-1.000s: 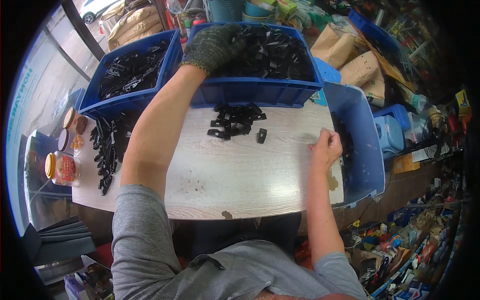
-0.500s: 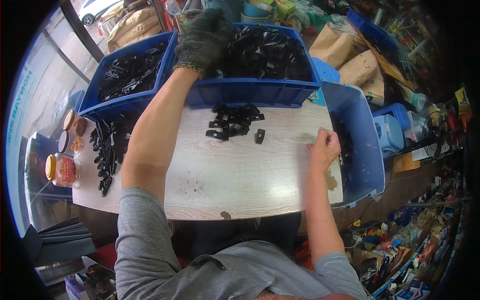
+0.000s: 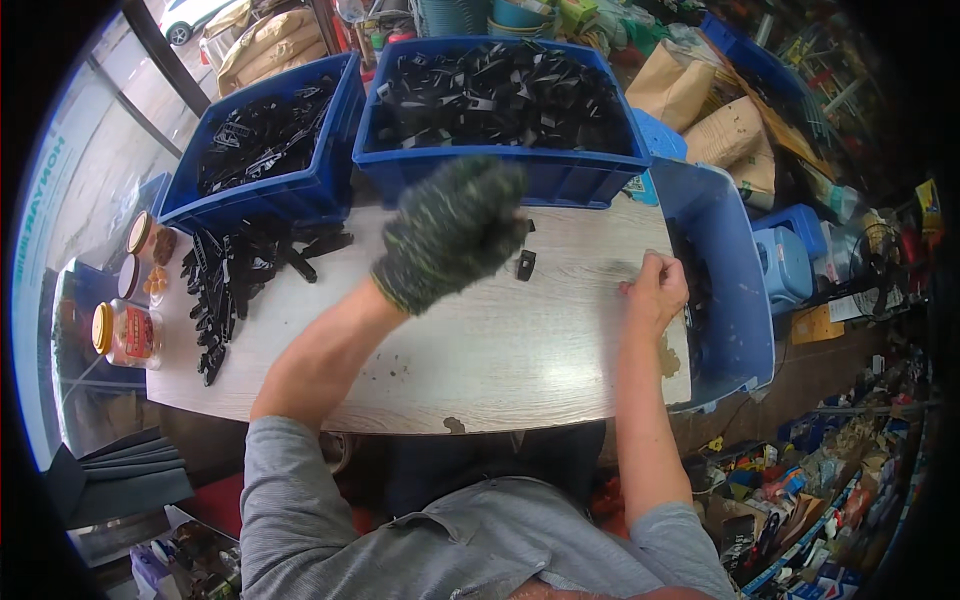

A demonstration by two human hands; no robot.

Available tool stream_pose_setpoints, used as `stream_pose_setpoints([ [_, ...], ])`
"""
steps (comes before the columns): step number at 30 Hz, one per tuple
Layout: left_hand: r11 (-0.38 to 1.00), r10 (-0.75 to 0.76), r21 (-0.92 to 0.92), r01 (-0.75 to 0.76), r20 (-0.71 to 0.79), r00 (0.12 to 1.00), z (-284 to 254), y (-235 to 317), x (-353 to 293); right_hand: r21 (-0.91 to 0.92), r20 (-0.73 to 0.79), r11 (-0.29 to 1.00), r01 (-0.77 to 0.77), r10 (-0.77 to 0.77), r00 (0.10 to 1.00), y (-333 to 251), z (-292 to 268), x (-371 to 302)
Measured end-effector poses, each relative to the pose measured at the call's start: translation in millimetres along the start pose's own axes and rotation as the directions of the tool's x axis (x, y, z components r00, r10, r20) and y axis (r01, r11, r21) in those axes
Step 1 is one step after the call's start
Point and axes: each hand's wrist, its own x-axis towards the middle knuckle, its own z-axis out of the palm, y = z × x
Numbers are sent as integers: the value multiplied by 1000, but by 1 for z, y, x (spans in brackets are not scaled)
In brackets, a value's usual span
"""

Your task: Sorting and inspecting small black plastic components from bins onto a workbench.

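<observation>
My left hand (image 3: pixel 450 235), in a dark knitted glove, hovers over the middle of the pale wood-grain table (image 3: pixel 530 370). Motion smears its fingers, so whether it holds anything is unclear. It covers the spot where a small heap of black plastic pieces lay. One single small black plastic piece (image 3: pixel 526 265) lies just right of the glove. Bare and curled, my right hand (image 3: pixel 657 292) rests at the table's right edge with its fingers closed; anything inside them is hidden. Beyond the glove stands a large blue bin (image 3: pixel 500 160) full of black plastic parts (image 3: pixel 500 100).
A second blue bin (image 3: pixel 255 200) of black parts stands at the far left. Long black plastic strips (image 3: pixel 215 290) are piled in front of it. Jars (image 3: pixel 130 335) line the left edge. A light blue tub (image 3: pixel 735 290) sits against the table's right side.
My left hand has come back from the large blue bin toward me and now hangs over the table's middle, covering the small heap. My right hand has barely moved.
</observation>
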Motion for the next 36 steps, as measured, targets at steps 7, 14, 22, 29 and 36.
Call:
stream_pose_setpoints([
  [7,948,-312,226,226,498,809,20,9,-41,-1,-7,1000,16,-16,1000,0,3,1],
  [14,929,-320,292,230,316,893,24,20,-37,20,5,999,26,-26,1000,2,0,2],
  [22,969,-177,227,103,336,925,23,-6,-40,21,7,999,30,-30,1000,3,2,2],
  [29,975,-192,139,171,159,968,20,-1,-16,11,-4,997,71,-71,997,6,1,3],
  [36,962,-119,252,104,45,992,34,-5,61,0,-16,999,53,-53,998,5,0,3],
])
